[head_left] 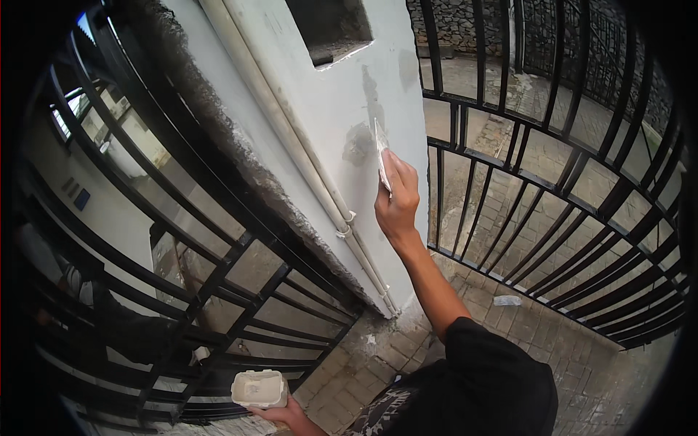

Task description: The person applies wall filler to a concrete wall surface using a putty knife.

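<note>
A white plaster wall column point(342, 109) fills the centre, with damp grey patches and a square recess near its top. My right hand point(399, 196) grips a flat scraper point(381, 152) whose whitish blade lies against or very near the wall beside a grey patch; contact is hard to tell. Low at the bottom, my left hand point(283, 413) holds a white plastic tub point(259, 389) with pale putty in it, below the scraper and away from the wall.
Two pale pipes point(305, 160) run down the column. Black barred railings point(509, 167) curve along the right, and others point(218, 291) stand at left, with what looks like a dark-clothed person point(109, 320) behind them. A small pale piece point(507, 301) lies on the paving point(465, 287).
</note>
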Demonstrator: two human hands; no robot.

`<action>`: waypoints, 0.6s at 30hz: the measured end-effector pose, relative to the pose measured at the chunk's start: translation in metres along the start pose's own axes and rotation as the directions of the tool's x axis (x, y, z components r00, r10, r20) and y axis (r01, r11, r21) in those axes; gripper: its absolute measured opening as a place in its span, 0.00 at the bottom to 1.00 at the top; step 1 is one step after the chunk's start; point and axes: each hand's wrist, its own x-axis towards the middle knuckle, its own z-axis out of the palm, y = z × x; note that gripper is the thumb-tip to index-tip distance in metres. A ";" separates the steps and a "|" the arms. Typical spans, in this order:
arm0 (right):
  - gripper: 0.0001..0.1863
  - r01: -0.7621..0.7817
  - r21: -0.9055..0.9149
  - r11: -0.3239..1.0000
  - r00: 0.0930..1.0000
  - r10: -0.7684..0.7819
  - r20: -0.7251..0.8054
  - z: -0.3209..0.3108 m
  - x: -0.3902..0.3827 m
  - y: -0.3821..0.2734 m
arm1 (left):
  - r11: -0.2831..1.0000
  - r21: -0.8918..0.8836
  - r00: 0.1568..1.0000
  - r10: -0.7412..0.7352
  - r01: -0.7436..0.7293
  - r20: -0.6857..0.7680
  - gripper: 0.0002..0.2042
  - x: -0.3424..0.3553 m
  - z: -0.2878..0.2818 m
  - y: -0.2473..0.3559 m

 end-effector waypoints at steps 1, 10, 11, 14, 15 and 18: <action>0.26 0.004 0.002 1.000 1.000 -0.004 0.016 0.011 -0.004 0.003 | 1.000 -0.003 1.000 0.001 -0.001 0.007 0.33 0.003 -0.006 -0.002; 0.31 0.012 0.025 1.000 1.000 -0.012 0.009 -0.007 -0.015 -0.010 | 0.999 -0.049 1.000 -0.014 0.013 -0.022 0.34 -0.006 -0.026 0.001; 0.31 0.018 -0.026 0.999 0.998 -0.019 -0.062 -0.007 -0.002 -0.008 | 0.999 -0.047 1.000 -0.019 0.018 -0.025 0.34 -0.008 -0.025 0.002; 0.31 0.037 0.014 0.999 0.997 -0.038 0.074 0.023 0.000 0.003 | 0.998 -0.046 0.997 -0.037 0.034 -0.061 0.33 -0.012 -0.016 0.003; 0.31 0.039 0.086 0.995 0.989 -0.051 0.140 0.027 -0.012 0.000 | 0.999 -0.029 0.998 -0.032 0.031 -0.054 0.34 -0.017 -0.013 0.002; 0.30 0.053 0.147 0.988 0.977 -0.082 0.198 0.016 -0.043 -0.004 | 1.000 -0.023 1.000 0.001 -0.002 -0.020 0.34 -0.011 -0.013 -0.004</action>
